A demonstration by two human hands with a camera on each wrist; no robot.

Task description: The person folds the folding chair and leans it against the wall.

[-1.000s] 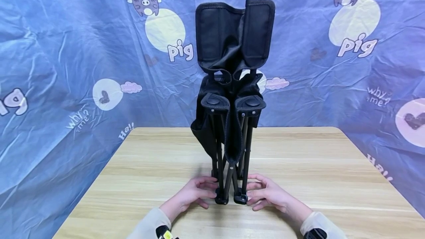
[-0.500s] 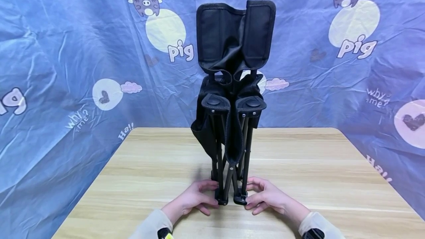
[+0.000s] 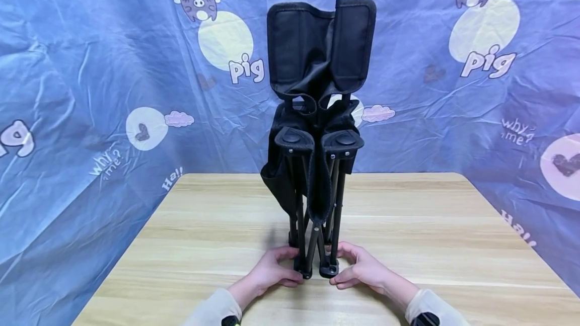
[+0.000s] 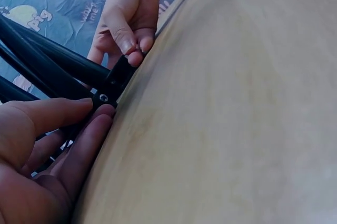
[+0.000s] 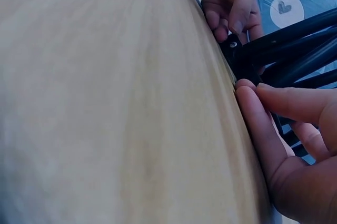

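Note:
A black folding camp chair [image 3: 290,49] stands upright and folded on the wooden table, its fabric bunched and its dark tube legs gathered together. My left hand [image 3: 274,269] pinches the front left plastic foot [image 3: 301,271], thumb in front and fingers round the outer side. On the other side, my right hand [image 3: 364,268] grips the front right foot [image 3: 329,270] in the same way. The left wrist view shows thumb and fingertips right at a screwed foot [image 4: 102,98], low against the tabletop. The chair legs partly hide the far fingers.
The wooden table [image 3: 430,225] stretches out on both sides of the chair. Behind it hangs a blue printed cloth [image 3: 235,155] with pig and cloud pictures, which also closes in the left and right sides.
Both hands have closed in on the front feet. Their loosely spread fingers have drawn together, and the thumbs have come round to the front of the feet. The chair stays in place.

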